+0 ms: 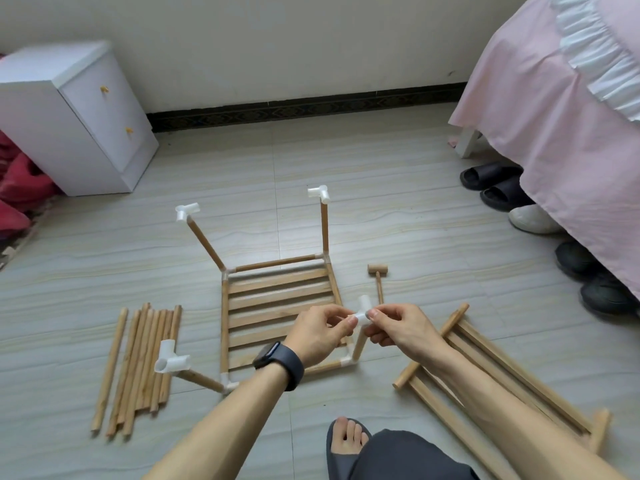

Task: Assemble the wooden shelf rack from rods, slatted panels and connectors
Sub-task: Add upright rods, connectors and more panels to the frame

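A partly built rack lies on the floor: a slatted panel (pixel 277 296) framed by rods, with upright rods rising from its corners. White connectors top the far left (pixel 187 212), far right (pixel 319 193) and near left (pixel 170 360) uprights. At the near right upright rod (pixel 360 342), my left hand (pixel 320 332) and my right hand (pixel 398 327) both pinch a white connector (pixel 362 315) sitting on its top end. A bundle of loose rods (pixel 138 365) lies to the left. A second slatted panel (pixel 485 372) lies to the right, under my right forearm.
A small wooden mallet (pixel 378 277) lies just behind my hands. A white cabinet (pixel 76 116) stands at the back left, a bed with a pink cover (pixel 554 116) at the right with shoes (pixel 495 183) beneath. My sandalled foot (pixel 348 441) is at the bottom.
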Motion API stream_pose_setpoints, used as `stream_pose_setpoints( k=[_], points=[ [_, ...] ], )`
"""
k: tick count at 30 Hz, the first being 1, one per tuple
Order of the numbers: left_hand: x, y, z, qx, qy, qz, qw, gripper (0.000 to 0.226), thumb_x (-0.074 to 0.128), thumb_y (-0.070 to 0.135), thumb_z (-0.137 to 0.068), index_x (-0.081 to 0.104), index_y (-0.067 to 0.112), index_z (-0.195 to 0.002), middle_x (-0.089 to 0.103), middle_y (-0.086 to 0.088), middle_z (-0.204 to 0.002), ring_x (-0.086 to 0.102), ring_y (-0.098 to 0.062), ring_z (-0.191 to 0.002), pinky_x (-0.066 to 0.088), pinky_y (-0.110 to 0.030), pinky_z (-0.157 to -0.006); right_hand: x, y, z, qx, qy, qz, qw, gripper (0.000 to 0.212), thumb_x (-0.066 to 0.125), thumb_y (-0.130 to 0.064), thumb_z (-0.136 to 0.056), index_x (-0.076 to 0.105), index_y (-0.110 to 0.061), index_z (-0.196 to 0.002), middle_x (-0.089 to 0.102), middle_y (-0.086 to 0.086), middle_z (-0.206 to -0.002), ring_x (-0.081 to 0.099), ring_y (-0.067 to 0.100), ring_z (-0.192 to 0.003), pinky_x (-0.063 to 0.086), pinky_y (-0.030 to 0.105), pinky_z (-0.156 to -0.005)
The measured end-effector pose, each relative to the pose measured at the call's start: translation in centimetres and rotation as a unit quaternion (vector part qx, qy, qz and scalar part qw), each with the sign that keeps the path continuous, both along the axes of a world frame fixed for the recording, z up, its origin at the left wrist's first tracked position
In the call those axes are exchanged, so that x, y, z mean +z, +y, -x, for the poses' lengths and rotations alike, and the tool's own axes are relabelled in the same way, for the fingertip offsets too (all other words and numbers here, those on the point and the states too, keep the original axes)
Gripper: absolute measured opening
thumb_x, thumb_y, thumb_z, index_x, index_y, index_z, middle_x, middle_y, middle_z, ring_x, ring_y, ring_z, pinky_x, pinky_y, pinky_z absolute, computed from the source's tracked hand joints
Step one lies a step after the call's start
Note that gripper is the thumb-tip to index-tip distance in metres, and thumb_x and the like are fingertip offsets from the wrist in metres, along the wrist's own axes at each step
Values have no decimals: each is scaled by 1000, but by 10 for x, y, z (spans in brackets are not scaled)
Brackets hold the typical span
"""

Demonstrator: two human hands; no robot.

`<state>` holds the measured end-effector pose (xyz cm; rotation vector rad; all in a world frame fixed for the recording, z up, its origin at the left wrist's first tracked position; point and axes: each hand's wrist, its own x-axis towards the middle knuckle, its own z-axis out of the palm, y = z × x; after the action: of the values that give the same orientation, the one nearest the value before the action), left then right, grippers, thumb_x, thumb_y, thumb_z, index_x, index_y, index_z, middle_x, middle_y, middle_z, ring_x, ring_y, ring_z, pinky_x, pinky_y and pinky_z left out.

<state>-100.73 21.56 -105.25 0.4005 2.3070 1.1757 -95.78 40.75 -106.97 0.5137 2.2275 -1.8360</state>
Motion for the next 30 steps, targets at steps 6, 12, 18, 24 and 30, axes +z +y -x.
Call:
stream_pose_setpoints(
  k=[6, 12, 18, 24, 30],
  points=[
    [76, -100, 51, -94, 70, 246, 962, 29, 60, 42, -97, 65, 28, -121, 67, 7, -112, 63, -9, -99, 53, -26, -88, -3, -10, 4, -72, -13, -54, 996, 17, 64, -39, -96, 74, -26, -90, 72, -8, -91, 61, 9, -83, 49, 32, -74],
    [86, -219, 65, 62, 56, 258, 962, 19, 54, 47, -98, 60, 34, -111, 61, 14, -101, 59, -3, -93, 44, -18, -71, -5, -33, 21, -50, -44, -11, 998, 49, 45, -59, -101, 73, -19, -102, 62, -11, -104, 55, 15, -105, 37, 36, -90],
    [-2, -247, 21, 266, -49, 32, 962, 33, 56, 49, -97, 62, 23, -116, 64, 0, -121, 59, -19, -113, 47, -33, -89, -21, -67, 37, -138, 29, -19, 990, 45, 44, -50, -104, 70, -13, -99, 75, 10, -107, 62, 25, -107, 39, 35, -77],
    [-38, -223, 3, 422, -37, -138, 895, 63, 51, 69, -74, 74, 13, -89, 77, -6, -80, 68, -20, -90, 41, -35, -84, -38, -83, 33, -184, 88, 3, 979, 63, 43, -63, -92, 74, -14, -69, 77, 5, -79, 65, 21, -92, 39, 42, -83],
    [-62, -221, 5, 440, 54, -195, 875, 61, 51, 64, -76, 56, 11, -47, 53, -5, -47, 53, -19, -51, 43, -36, -68, -53, -84, 27, -225, 140, 34, 964, 56, 51, -60, -85, 49, -20, -46, 48, 1, -45, 51, 25, -53, 40, 43, -67]
  ],
)
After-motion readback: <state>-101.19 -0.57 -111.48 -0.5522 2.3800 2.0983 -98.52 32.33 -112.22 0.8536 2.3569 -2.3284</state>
